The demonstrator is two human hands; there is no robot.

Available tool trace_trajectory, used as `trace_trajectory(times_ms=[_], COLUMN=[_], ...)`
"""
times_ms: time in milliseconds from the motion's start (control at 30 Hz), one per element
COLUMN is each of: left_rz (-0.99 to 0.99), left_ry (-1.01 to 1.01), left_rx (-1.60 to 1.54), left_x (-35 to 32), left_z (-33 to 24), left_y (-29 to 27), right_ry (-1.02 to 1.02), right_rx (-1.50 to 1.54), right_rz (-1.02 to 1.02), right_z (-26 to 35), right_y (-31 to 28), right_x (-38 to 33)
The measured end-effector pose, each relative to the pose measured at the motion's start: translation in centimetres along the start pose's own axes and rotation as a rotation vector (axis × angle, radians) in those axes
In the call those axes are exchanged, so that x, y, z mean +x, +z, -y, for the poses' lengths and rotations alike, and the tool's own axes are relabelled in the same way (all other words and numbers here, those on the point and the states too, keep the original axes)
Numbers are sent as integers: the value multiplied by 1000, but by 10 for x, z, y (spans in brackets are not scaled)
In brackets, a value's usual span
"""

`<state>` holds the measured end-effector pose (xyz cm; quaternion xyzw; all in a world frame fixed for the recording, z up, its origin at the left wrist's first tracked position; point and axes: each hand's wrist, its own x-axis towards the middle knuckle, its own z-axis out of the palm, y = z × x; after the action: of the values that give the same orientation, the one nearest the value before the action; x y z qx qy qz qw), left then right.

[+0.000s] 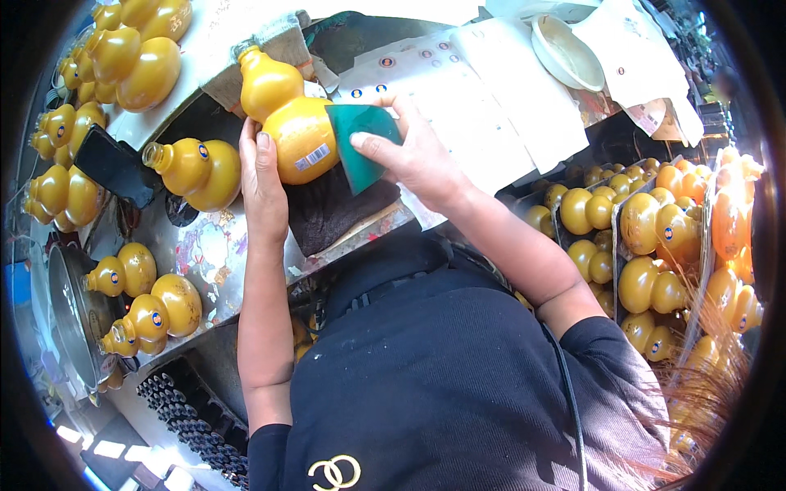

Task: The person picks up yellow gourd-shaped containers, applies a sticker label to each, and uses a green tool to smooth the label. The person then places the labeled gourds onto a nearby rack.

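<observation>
A yellow gourd-shaped bottle [300, 131] lies in front of me, its clear neck pointing away toward a wrapped block [282, 53]. My left hand [264, 184] grips the bottle's left side, the thumb on top and the other fingers mostly hidden. In my right hand [417, 155] is a flexible green sheet, like a scraper [360, 147], pinched between thumb and fingers. The sheet's left edge presses against the right side of the bottle's larger bulb. A small white barcode label [312, 157] sits on that bulb. Dark cloth [327, 214] lies beneath it.
Another gourd bottle [196, 170] lies just left of my left hand, near a black tray-like piece [115, 166]. White sticker sheets [491, 90] and a white bowl [566, 53] are at the back right. Racks of gourd bottles [647, 221] stand right. A round metal pan [70, 315] is left.
</observation>
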<state>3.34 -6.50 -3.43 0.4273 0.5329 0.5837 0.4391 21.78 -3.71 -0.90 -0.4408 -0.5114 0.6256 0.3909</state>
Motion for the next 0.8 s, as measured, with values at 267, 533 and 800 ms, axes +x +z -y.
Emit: trace_trajectory(times_ms=[267, 533, 800], left_rz=[28, 48, -27], left_ry=[-107, -176, -194], left_rx=[-157, -188, -341], left_x=[5, 6, 3], left_z=[-3, -8, -6], left_y=[-7, -11, -6], right_ry=[-1083, -945, -625], right_rx=[-885, -761, -743], right_rz=[-65, 290, 374], right_z=[-10, 19, 46], right_y=[35, 28, 9], right_x=[-8, -5, 70])
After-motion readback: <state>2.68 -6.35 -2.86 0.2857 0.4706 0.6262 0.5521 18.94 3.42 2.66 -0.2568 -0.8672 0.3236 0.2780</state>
